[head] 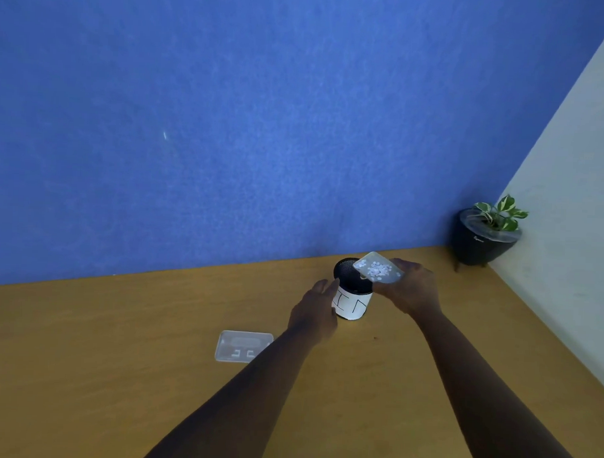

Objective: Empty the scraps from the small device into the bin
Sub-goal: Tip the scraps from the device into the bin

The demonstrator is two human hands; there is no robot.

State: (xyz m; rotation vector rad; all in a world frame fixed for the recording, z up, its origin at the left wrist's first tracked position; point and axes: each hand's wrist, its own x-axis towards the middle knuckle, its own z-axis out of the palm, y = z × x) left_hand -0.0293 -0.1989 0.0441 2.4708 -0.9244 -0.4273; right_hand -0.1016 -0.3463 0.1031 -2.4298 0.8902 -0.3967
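A small black mesh bin [352,292] with a white paper label stands on the wooden desk near the blue wall. My left hand [316,311] rests against the bin's left side, fingers apart around it. My right hand [410,287] holds a clear tray [377,268], tilted with its low corner over the bin's right rim. Several small white paper scraps [378,269] lie in the tray. A clear plastic piece [243,346], seemingly the device's other part, lies flat on the desk to the left of my left forearm.
The wooden desk [118,359] meets a blue wall behind and a pale wall on the right. A black pot with a green plant [485,235] stands in the far right corner.
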